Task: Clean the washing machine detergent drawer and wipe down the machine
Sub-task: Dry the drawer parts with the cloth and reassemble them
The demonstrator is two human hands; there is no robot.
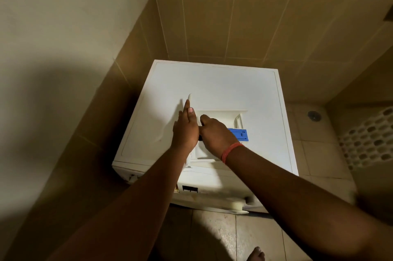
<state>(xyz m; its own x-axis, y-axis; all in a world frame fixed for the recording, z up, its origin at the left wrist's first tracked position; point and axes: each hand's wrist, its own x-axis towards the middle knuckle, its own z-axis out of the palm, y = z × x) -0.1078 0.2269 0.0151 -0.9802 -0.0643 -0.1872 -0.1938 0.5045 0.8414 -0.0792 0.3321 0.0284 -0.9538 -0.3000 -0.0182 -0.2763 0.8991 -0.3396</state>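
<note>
The white washing machine [223, 86] stands in a tiled corner, seen from above. The white detergent drawer [221, 116] lies on its top, with a blue insert [239, 134] at its right side. My left hand [185, 131] steadies the drawer's upright front panel [190, 99], fingers stretched along it. My right hand [214, 133] is curled down inside the drawer. A small dark tool [200, 137] peeks out between the two hands; what it is stays unclear. A red band circles my right wrist.
Brown tiled walls close in behind and to the left of the machine. At the right stands a white perforated laundry basket [370, 137], with a floor drain [313, 115] behind it. My bare foot [256, 254] rests on the tiled floor in front.
</note>
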